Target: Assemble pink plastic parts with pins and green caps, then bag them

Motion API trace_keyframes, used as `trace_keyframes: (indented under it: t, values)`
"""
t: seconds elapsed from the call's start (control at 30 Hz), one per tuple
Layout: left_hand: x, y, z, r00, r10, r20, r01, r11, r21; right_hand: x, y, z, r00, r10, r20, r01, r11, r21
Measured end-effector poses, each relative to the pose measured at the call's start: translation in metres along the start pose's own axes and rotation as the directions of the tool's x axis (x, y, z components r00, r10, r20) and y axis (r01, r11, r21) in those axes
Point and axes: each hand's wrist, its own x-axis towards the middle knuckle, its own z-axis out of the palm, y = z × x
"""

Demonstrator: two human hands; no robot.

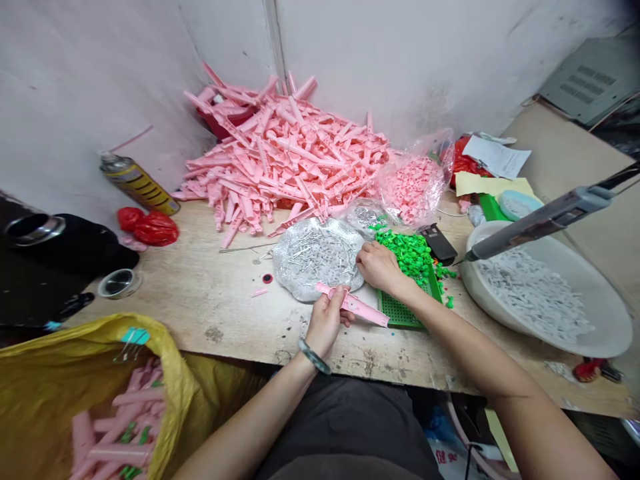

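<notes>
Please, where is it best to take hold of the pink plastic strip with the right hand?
Take the free end of the pink plastic strip, coming from above with the right hand. The left hand holds the other end, and this flat, narrow length sticks out toward the green tray, clear of those fingers.

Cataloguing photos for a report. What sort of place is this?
Probably a hand-assembly workshop for plastic goods: a heap of pink plastic mouldings, green parts on a pegboard tray, and a basin of white pieces.
</notes>
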Motion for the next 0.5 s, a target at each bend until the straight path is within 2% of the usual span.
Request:
trace_keyframes:
  t: [0.03,0.1,0.17,0.23,0.3,0.37,0.5]
  values:
    - [0.001,0.001,-0.001,1.000,-0.009,-0.006,0.009,1.000,-0.014,-0.002,-0.002,-0.003,1.000,0.019,-0.016,-0.019,0.999,0.042]
    - [0.003,0.002,-0.002,1.000,-0.025,-0.012,0.024,0.999,-0.047,-0.013,-0.008,-0.012,0.997,0.045,-0.066,-0.028,0.973,0.231]
    - [0.005,0.003,-0.003,1.000,-0.027,-0.010,0.026,0.996,-0.079,-0.029,-0.017,-0.019,0.990,0.053,-0.128,0.015,0.876,0.482]
    - [0.006,0.002,-0.003,1.000,-0.018,-0.009,0.017,0.996,-0.093,-0.048,-0.029,-0.023,0.979,0.049,-0.196,0.090,0.763,0.640]
    - [0.007,0.002,-0.002,1.000,-0.008,-0.013,0.007,0.995,-0.096,-0.065,-0.041,-0.024,0.965,0.057,-0.257,0.139,0.720,0.680]
    - [0.008,0.001,0.000,1.000,-0.002,-0.012,0.001,0.996,-0.090,-0.076,-0.048,-0.021,0.952,0.071,-0.298,0.159,0.718,0.678]
    - [0.008,-0.001,0.003,1.000,0.014,0.004,-0.013,0.997,-0.070,-0.083,-0.051,-0.015,0.931,0.110,-0.347,0.165,0.723,0.671]
